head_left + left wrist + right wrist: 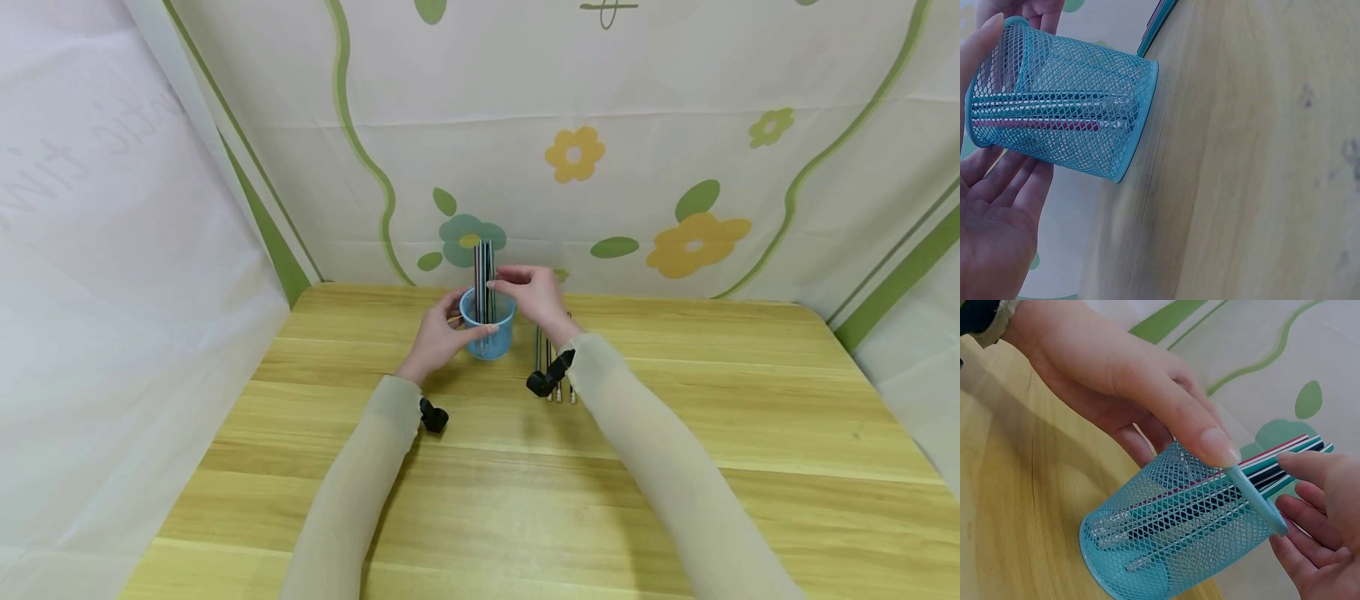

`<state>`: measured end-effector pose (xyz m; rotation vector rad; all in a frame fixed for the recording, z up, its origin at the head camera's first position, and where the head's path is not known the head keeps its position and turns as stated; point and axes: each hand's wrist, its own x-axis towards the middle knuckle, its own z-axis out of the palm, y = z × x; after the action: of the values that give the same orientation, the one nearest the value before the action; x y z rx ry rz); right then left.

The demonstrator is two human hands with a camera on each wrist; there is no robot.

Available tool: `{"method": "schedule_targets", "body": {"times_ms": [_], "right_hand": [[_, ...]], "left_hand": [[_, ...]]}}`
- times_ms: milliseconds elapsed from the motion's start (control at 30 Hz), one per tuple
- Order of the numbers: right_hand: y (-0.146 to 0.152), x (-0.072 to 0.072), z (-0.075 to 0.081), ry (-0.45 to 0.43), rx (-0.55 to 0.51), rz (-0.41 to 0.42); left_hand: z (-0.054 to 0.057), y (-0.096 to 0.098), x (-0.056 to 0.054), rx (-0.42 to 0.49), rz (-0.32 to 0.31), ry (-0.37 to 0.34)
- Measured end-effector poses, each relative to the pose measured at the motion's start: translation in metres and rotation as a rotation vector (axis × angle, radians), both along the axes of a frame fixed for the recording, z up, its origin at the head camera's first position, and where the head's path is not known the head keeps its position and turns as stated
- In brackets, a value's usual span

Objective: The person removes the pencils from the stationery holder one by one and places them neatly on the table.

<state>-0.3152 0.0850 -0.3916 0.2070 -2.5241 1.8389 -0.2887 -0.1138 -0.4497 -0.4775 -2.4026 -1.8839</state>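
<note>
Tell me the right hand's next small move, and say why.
Probably lower the right hand from the upright sticks towards one of the loose sticks. Those in the blue mesh cup seem well supported, and the left hand grips the cup, while several more lie on the table close beside it.

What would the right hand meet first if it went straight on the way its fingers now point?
The pencils standing in the blue cup. The right hand has its thumb tip right at them in the head view, though depth makes exact contact hard to judge.
</note>
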Motion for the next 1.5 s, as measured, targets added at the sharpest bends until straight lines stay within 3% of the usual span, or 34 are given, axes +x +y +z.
{"method": "schedule_targets", "body": {"times_ms": [467, 1500], "right_hand": [[-0.009, -0.008, -0.002, -0.024, 0.040, -0.020], [-0.010, -0.007, -0.012, 0.053, -0.008, -0.069]], "left_hand": [[0.000, -0.001, 0.001, -0.013, 0.009, 0.003], [-0.002, -0.001, -0.001, -0.003, -0.005, 0.015]]}}
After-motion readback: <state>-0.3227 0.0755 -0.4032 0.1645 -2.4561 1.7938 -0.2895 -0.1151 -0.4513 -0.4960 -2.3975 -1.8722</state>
